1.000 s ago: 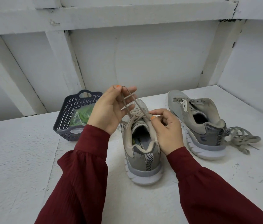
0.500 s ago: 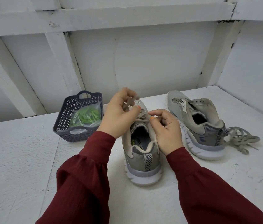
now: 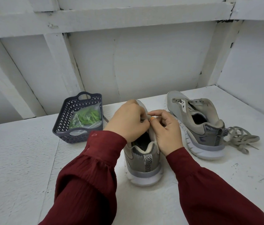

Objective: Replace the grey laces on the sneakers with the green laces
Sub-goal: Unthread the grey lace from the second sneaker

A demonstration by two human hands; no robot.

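Note:
A grey sneaker (image 3: 144, 158) stands heel toward me at the centre of the white table. My left hand (image 3: 128, 121) and my right hand (image 3: 167, 130) meet over its tongue, both with curled fingers pinching its grey lace (image 3: 145, 119), which is mostly hidden under them. A second grey sneaker (image 3: 197, 125) stands to the right with no lace in it. A loose grey lace (image 3: 240, 138) lies in a heap beside its heel. The green laces (image 3: 88, 117) sit in a clear bag inside a dark basket (image 3: 66, 127) at the left.
The white table (image 3: 22, 159) ends at a white panelled wall close behind the sneakers and basket, and a side wall closes it at the far right. A strand of grey lace (image 3: 106, 119) shows between the basket and my left hand.
My left hand came down from holding the lace high above the sneaker and now meets my right hand at the tongue. The view has shifted slightly.

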